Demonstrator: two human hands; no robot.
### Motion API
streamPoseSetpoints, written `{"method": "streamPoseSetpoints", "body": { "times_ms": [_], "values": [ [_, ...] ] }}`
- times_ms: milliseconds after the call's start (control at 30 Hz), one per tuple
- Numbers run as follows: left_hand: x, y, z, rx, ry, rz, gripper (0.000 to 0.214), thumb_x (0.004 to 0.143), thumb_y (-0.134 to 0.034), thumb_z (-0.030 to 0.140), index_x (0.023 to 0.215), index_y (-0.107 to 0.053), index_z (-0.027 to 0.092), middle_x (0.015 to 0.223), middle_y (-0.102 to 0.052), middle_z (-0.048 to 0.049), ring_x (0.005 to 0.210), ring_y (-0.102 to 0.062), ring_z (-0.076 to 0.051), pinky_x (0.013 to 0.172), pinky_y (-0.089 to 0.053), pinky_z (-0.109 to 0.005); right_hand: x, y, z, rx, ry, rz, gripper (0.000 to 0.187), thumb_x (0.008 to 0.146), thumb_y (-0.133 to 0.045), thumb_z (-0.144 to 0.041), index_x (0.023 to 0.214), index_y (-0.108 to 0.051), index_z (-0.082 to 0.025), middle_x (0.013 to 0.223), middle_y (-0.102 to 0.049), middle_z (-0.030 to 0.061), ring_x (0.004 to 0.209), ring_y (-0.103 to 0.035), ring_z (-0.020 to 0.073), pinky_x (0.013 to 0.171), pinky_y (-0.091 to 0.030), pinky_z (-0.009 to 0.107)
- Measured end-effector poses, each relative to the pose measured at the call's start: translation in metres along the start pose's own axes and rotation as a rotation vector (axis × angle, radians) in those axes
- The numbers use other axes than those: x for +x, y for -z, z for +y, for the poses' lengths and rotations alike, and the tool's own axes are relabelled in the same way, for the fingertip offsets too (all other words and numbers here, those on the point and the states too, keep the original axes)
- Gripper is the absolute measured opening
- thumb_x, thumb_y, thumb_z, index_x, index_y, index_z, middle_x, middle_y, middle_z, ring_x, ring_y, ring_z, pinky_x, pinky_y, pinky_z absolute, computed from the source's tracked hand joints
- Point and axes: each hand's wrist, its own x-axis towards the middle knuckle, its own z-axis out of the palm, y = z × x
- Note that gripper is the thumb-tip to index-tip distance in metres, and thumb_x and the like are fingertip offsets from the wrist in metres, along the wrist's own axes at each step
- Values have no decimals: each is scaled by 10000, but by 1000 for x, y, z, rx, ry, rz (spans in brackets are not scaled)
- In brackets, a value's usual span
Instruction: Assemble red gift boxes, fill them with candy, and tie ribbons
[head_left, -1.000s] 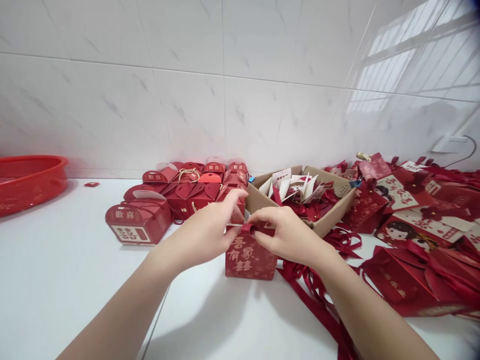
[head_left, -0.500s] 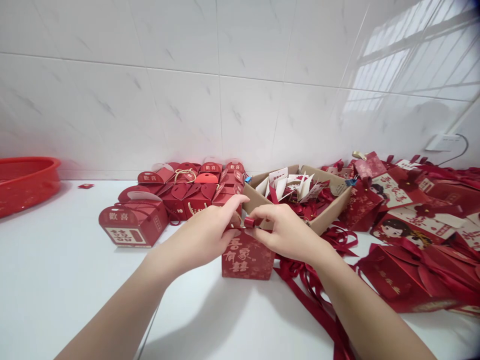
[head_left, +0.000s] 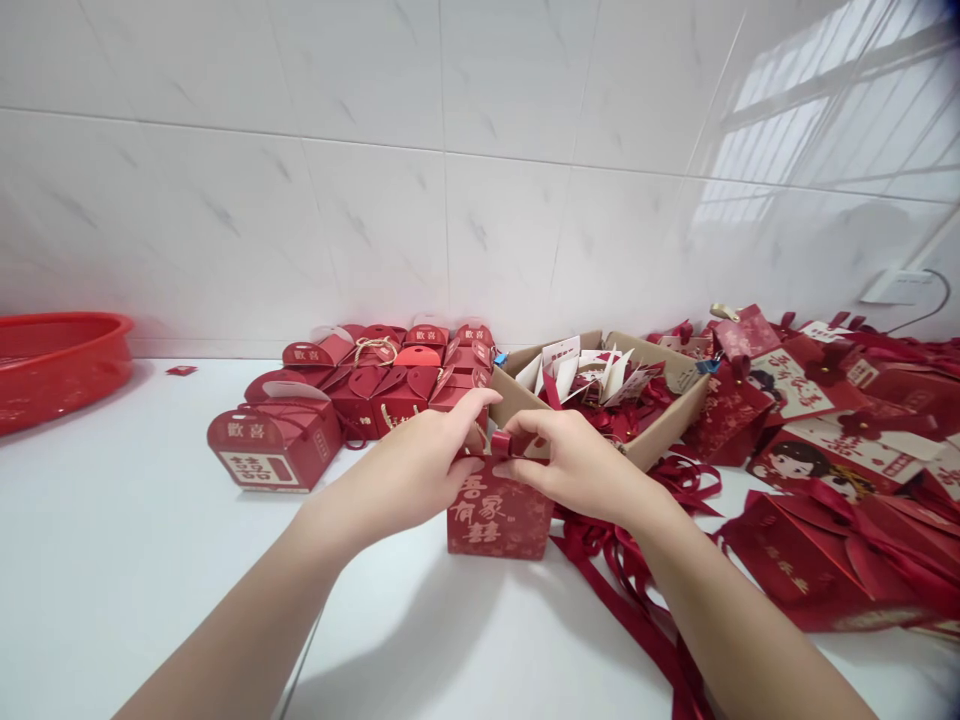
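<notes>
A red paper gift box with pale Chinese characters stands upright on the white tabletop in front of me. My left hand pinches the box's top edge on the left, thumb on the front and index finger reaching over. On the right, my right hand has thumb and index finger around the small red ribbon loop at the top of the box. The fingers partly hide the opening. Directly behind stands an open cardboard box holding white cards and dark red pieces.
Several small red gift boxes stand grouped at the back, with one box in front of them. Red ribbon trails on the right beside a pile of red gift bags. A red basin sits far left; a tiled wall rises behind.
The whole scene has shifted slightly to the right in view. Both hands keep nearly the same hold at the top of the box, with only slight finger movement.
</notes>
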Motion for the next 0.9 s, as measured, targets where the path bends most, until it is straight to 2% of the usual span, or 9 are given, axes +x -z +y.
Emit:
{"method": "streamPoseSetpoints", "body": {
  "times_ms": [167, 367, 533, 700, 833, 900],
  "values": [
    [0, -1, -1, 16, -23, 10, 513, 857, -455, 168, 1352, -370, 271, 882, -688, -25, 778, -648, -204, 693, -488, -303, 0, -1, 2, -6, 33, -5, 95, 786, -570, -113, 826, -622, -182, 830, -686, 7, 735, -594, 136, 657, -430, 248],
    [0, -2, 1, 16, -55, 56, 465, 844, -481, 186, 1301, -432, 256, 886, -700, -42, 838, -659, -226, 716, -494, -315, 0, -6, 4, -82, 31, 25, 188, 747, -510, -53, 813, -624, -187, 772, -671, 4, 659, -561, 129, 590, -384, 236],
    [0, 2, 0, 49, -33, 6, 530, 834, -465, 132, 1334, -399, 296, 942, -700, -9, 857, -646, -214, 715, -482, -305, 1, -13, 2, -162, 50, 88, 228, 707, -475, -21, 791, -611, -184, 776, -667, 14, 680, -560, 139, 600, -364, 241],
    [-2, 6, -1, 50, 2, -33, 534, 858, -460, 158, 1362, -369, 308, 992, -689, -15, 873, -650, -211, 748, -496, -313, -1, -8, -1, -174, 89, -10, 116, 787, -497, -111, 851, -560, -185, 780, -648, 13, 644, -541, 132, 576, -363, 238],
    [-6, 11, 0, 63, -8, -66, 557, 863, -517, 245, 1389, -351, 322, 1060, -671, -37, 906, -655, -223, 759, -515, -313, -5, -6, 1, -308, 75, -151, 118, 789, -558, -154, 901, -586, -180, 807, -671, 47, 658, -568, 159, 552, -345, 249],
    [-9, 15, 2, 45, -38, 6, 608, 867, -546, 303, 1421, -297, 322, 1153, -640, -53, 998, -633, -231, 802, -518, -315, -5, -4, 2, -372, 59, -162, 105, 788, -541, -122, 827, -621, -176, 761, -674, 59, 648, -575, 170, 537, -334, 254]
  ]
}}
